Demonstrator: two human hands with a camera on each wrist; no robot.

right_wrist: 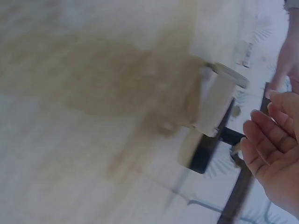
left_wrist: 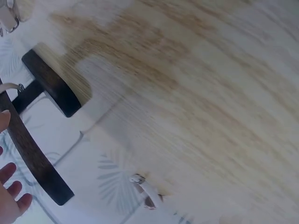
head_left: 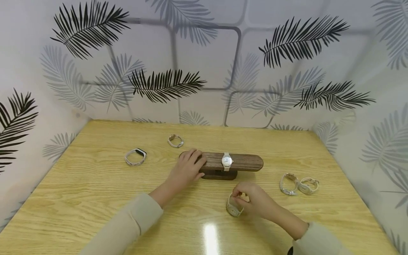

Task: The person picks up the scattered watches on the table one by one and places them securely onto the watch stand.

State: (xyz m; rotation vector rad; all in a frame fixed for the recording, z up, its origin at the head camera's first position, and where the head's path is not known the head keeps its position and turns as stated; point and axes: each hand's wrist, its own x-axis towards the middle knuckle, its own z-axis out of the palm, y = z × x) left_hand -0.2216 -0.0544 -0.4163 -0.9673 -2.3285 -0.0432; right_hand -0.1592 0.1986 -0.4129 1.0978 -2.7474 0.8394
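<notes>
A dark wooden watch stand point(head_left: 245, 162) with a round-ended bar sits mid-table. My left hand point(head_left: 188, 166) grips its left end, fingers over the bar and thumb in front. In the left wrist view, that hand's fingers point(left_wrist: 11, 189) show beside the bar point(left_wrist: 35, 161). Strapped round the bar is a white-faced wristwatch point(head_left: 227, 161). In front of the stand, another light-banded wristwatch point(head_left: 233, 210) stands on the table. My right hand point(head_left: 255, 200) is just above it; the right wrist view shows loosely bent fingers point(right_wrist: 268, 140) apart from this watch point(right_wrist: 218, 100).
Two wristwatches, one silver-toned point(head_left: 288, 191) and one pale point(head_left: 305, 188), lie together at the right. A fitness band point(head_left: 135, 162) and a small wristwatch point(head_left: 176, 141) lie to the left. Behind the wooden table point(head_left: 95, 177) hangs a leaf-patterned backdrop point(head_left: 204, 60).
</notes>
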